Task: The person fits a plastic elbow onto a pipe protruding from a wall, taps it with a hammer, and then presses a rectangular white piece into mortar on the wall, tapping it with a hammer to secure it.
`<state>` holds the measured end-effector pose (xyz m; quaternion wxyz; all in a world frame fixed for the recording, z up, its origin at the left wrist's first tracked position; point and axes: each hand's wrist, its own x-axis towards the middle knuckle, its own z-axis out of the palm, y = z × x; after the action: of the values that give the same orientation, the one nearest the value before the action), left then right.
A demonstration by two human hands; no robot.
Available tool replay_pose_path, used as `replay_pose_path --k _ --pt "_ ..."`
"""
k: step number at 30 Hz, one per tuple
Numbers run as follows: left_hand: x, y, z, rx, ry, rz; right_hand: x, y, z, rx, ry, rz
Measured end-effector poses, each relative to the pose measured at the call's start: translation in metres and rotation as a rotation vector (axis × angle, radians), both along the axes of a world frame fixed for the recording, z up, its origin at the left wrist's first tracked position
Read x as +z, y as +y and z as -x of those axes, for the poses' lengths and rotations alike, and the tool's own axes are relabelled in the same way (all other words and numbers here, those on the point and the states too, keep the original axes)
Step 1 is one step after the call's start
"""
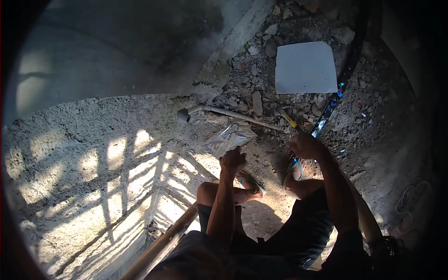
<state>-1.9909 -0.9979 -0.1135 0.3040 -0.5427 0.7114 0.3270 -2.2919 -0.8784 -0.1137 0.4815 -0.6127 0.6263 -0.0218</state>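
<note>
1. Our yellow-handled tool (290, 121) sits over the near edge of the rubble (254, 70), the right hand's (305, 146) grip closed around its handle.
2. To work it well, we should probably hold firmly and keep its head clear of our right foot (297, 173).
3. Our left hand (233, 160) curls beside clear plastic (232, 139); we cannot tell whether its grip holds any.

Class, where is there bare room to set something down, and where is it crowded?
Free: ground between the sandalled feet, and the white board, bordered by rubble. Crowded: around the clear plastic, pipe and yellow-handled tool.
</note>
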Motion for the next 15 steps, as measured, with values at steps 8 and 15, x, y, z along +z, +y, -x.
replay_pose_path --k 8,15 --pt "0.108 0.078 -0.095 -0.276 0.167 0.150 0.076 0.181 -0.035 -1.096 0.096 0.017" --pt "0.199 0.112 -0.101 -0.105 -0.068 0.008 0.192 0.356 -0.137 -1.131 0.099 -0.249"
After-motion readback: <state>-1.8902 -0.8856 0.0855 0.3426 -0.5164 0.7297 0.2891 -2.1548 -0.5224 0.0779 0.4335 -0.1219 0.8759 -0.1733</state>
